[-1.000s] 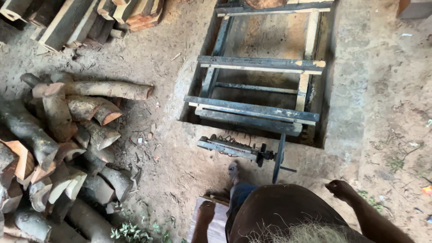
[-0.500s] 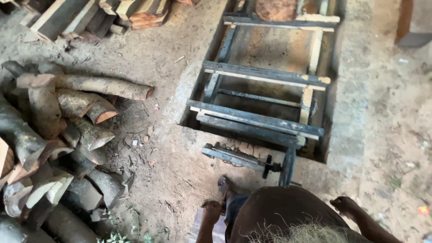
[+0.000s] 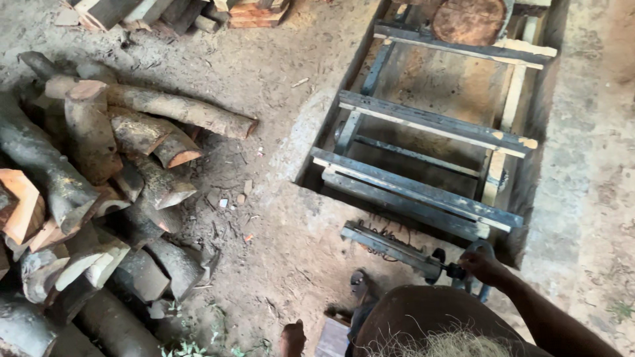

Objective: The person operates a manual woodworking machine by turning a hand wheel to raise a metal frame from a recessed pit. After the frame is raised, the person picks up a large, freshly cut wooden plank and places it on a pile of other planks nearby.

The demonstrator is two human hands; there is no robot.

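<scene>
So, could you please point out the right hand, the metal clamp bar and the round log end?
right hand [image 3: 483, 266], head view, knuckles.
metal clamp bar [image 3: 390, 248], head view, mid-length.
round log end [image 3: 468, 21], head view, cut face.

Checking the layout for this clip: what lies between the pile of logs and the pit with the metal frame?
In the head view, only dirt floor with small wood chips separates the log pile from the framed pit.

Under our right hand [image 3: 483, 266] we see a dark metal crank handle [image 3: 456, 271], fixed at the end of a long bar [image 3: 390, 246] lying on the ground.
</scene>
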